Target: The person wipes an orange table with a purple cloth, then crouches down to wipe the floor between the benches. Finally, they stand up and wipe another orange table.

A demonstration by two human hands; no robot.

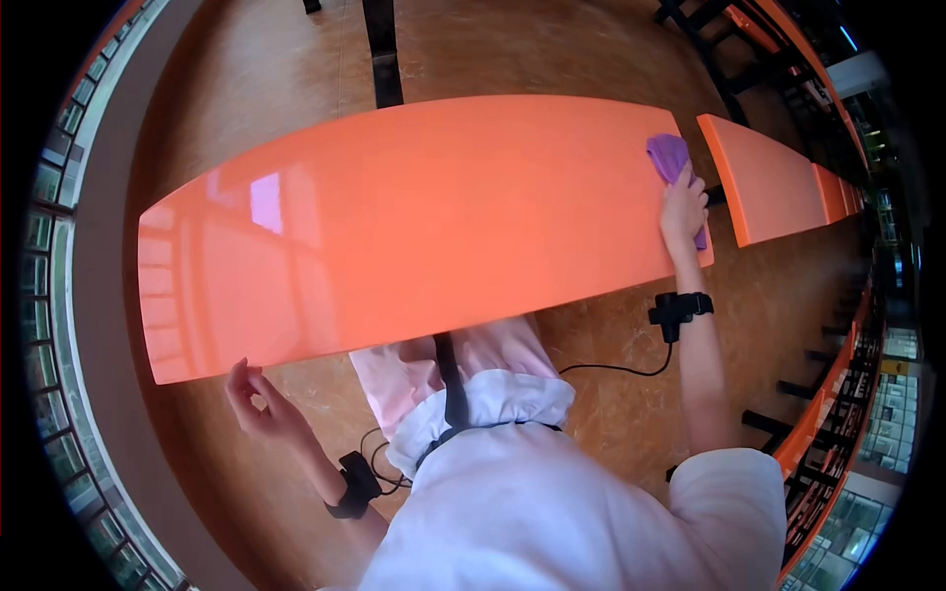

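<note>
A long, glossy orange table (473,207) stretches across in front of me. At its right end my right hand (682,209) is closed on a purple cloth (668,155), which lies bunched against the tabletop near the right edge. Part of the cloth sticks out beyond my fingers on both sides. My left hand (264,406) is at the table's near left edge, fingertips right by the rim. Its fingers curl loosely with a gap between thumb and fingers, and nothing shows in them.
Beyond the right end, across a narrow gap, stands another orange table (774,182), with more in a row behind it. A black metal leg (384,59) shows past the far edge. Brown floor (611,345) surrounds the table. A black cable (621,370) hangs from my right wrist strap.
</note>
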